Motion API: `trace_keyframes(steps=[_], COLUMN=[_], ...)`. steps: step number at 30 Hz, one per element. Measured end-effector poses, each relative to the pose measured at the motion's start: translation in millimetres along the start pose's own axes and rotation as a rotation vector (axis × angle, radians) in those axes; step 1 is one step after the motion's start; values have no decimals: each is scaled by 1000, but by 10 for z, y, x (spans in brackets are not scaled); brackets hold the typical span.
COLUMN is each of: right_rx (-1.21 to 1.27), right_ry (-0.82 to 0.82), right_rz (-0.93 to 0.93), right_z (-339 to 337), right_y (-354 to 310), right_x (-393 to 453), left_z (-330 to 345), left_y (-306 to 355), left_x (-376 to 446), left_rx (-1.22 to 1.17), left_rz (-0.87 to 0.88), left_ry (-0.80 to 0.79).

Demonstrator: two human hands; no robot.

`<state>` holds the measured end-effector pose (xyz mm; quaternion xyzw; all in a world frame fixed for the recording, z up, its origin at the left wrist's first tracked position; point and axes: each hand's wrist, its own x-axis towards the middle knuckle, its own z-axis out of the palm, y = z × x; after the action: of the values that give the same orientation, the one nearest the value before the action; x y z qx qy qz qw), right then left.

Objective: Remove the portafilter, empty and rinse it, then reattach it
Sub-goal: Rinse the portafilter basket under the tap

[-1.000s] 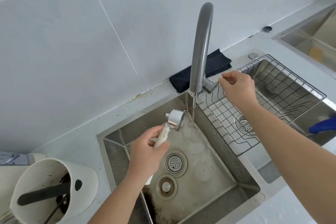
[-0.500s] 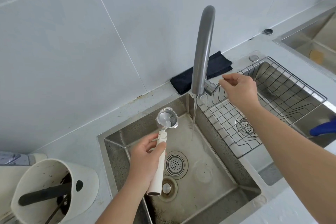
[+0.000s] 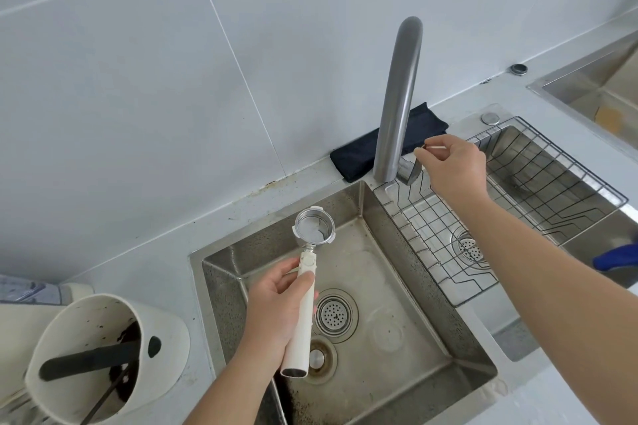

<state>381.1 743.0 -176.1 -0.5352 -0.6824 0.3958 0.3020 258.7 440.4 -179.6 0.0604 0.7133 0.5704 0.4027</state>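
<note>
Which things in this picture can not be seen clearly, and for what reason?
All in the head view:
- Tap handle: mostly hidden behind the faucet and the right hand.
- Blue object: cut off by the right edge.
- Dark cloth: partly behind the faucet.
- Portafilter in the left hand: too small to tell whether residue is left inside.
- White container: dark contents unclear.
</note>
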Motion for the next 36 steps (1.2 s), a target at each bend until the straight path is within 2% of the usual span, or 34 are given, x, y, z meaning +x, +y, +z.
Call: trace_keyframes(steps=[12,18,26,31,36], right_rx=[-51,-106,60,238,412], right_ry=[-5,-183,-194,-342,-576], right_rz=[-37,-6,120,188,229], right_z=[-18,-156,-277,-217,-111], right_y=[-26,-85,-97,-122,-306], right_x=[-62,-151,-885,-1646,-2389], left_z=[6,-23,-147,-219,-287], left_y=[54,102,142,143,157], left_x=[-76,-167,-453,-685,-960], left_rx=[-76,-115,-145,-184,-102], left_rz=[9,13,50,64,120], left_ry=[2,32,60,82,95])
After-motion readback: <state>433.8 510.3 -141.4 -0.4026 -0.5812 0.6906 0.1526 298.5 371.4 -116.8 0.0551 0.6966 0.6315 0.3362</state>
